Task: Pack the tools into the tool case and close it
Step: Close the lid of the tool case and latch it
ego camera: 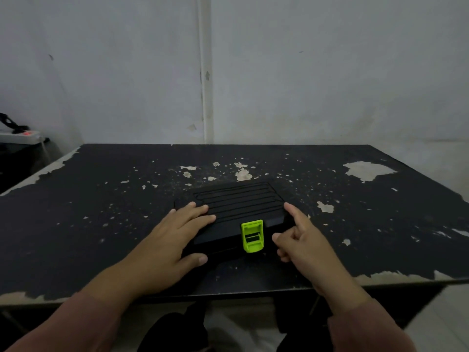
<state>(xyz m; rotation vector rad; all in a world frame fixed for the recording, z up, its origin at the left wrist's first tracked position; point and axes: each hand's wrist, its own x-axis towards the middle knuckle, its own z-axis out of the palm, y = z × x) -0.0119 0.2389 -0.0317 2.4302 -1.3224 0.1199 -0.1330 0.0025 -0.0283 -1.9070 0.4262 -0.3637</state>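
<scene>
A black ribbed tool case [241, 201] lies on the table with its lid down. A lime-green latch [252, 236] sits on its near front edge. My left hand [167, 240] rests flat on the case's left part, fingers spread on the lid and thumb against the front edge. My right hand [302, 240] is at the case's right front corner, index finger stretched along the right edge and the other fingers curled close to the latch. No loose tools are in sight.
The table [101, 224] is black with chipped paint, and its near edge runs just below my wrists. A white power strip [20, 135] with a red light lies on a low surface at far left. A grey wall stands behind.
</scene>
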